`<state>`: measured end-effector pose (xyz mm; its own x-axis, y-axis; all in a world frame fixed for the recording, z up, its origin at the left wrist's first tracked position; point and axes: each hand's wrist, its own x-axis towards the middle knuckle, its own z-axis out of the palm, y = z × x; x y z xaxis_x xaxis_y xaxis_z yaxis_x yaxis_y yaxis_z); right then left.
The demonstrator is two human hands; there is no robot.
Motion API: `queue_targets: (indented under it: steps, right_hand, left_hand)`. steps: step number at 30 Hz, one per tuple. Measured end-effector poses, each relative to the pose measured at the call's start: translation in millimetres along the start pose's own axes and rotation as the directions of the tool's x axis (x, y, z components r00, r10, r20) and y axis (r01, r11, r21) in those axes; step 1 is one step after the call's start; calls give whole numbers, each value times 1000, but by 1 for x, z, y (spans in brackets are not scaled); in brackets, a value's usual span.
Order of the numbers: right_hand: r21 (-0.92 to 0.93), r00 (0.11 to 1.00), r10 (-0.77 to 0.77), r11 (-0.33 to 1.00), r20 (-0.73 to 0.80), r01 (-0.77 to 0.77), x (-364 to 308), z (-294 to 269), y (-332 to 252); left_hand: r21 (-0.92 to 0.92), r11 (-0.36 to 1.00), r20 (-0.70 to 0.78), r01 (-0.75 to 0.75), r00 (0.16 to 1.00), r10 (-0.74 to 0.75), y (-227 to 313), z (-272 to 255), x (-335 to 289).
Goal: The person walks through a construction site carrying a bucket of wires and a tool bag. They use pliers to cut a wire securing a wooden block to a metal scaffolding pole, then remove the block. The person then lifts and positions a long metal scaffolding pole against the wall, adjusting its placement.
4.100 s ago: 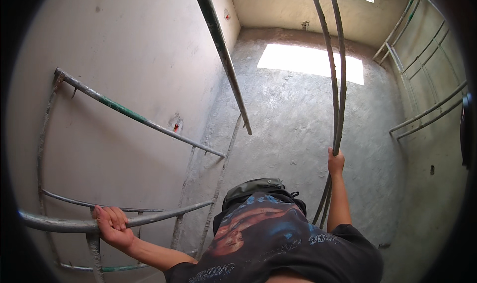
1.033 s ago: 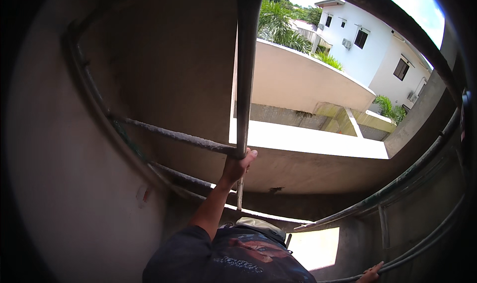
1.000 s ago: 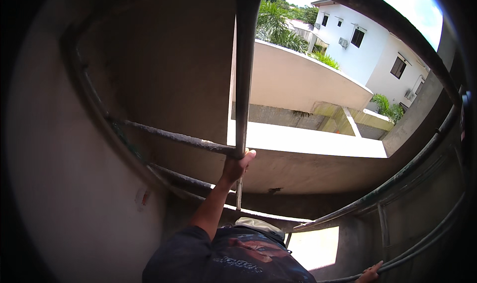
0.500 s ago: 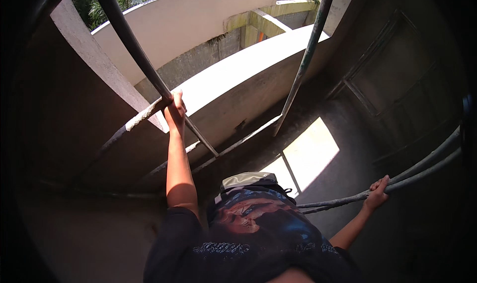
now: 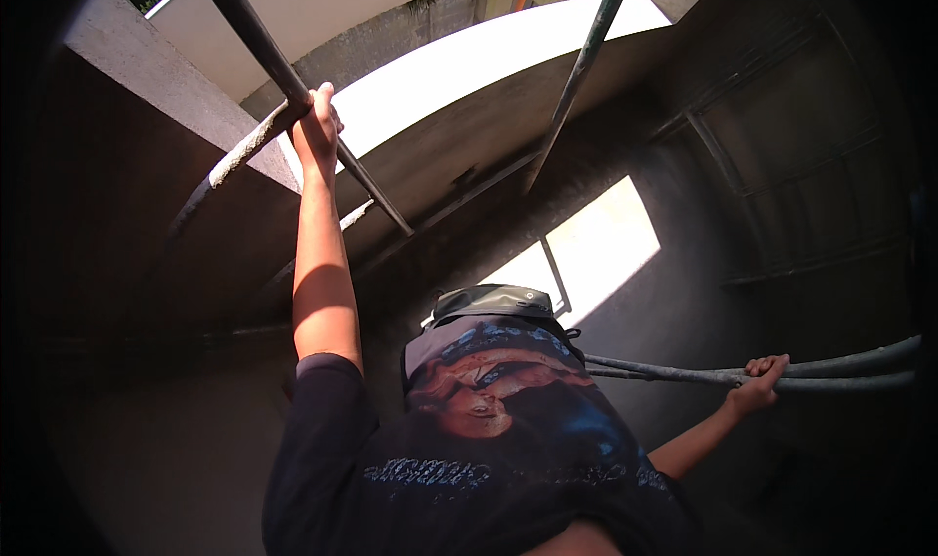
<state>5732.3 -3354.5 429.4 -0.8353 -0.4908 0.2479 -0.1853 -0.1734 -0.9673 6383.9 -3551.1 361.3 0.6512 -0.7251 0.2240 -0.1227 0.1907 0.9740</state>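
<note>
Stretched up and forward, my left hand (image 5: pixel 317 131) is wrapped round a dark metal scaffold pole (image 5: pixel 249 36), just where a plaster-crusted crossbar (image 5: pixel 234 160) meets it. Low on the right, my right hand (image 5: pixel 757 385) is closed round a pair of slim grey metal pipes (image 5: pixel 845 370) that run close together; whether it grips one or both I cannot tell. A waist bag (image 5: pixel 493 302) with a grey-green top sits at my front, over my dark printed T-shirt.
Beyond the left pole a curved white ledge (image 5: pixel 469 77) catches strong sun. A second upright pole (image 5: pixel 581 72) stands to its right. Sunlight falls on the floor (image 5: pixel 606 234) far below. A shaded wall with a frame-like outline (image 5: pixel 718 150) rises on the right.
The view has tilted, and the ledge and poles sit higher in the picture. My left hand appears farther up and left, my right slightly lower; both keep their holds.
</note>
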Motion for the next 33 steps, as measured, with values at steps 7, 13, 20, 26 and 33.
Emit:
queue_targets:
  steps: [7, 13, 20, 26, 33]
  right_hand:
    - [169, 941, 62, 978, 334, -125, 18, 16, -10]
    - [310, 647, -78, 916, 759, -254, 45, 60, -8]
    - [308, 89, -300, 852, 950, -424, 21, 81, -40]
    - [116, -369, -440, 756, 819, -644, -50, 39, -78]
    - [-159, -636, -567, 669, 524, -726, -117, -65, -141]
  left_hand:
    - [487, 850, -138, -201, 943, 302, 9, -16, -100]
    - [297, 955, -89, -8, 995, 36, 51, 37, -303]
    - [173, 973, 178, -153, 976, 122, 125, 125, -482]
    - [124, 960, -42, -251, 965, 257, 191, 152, -569]
    - [342, 884, -366, -320, 821, 438, 236, 110, -657]
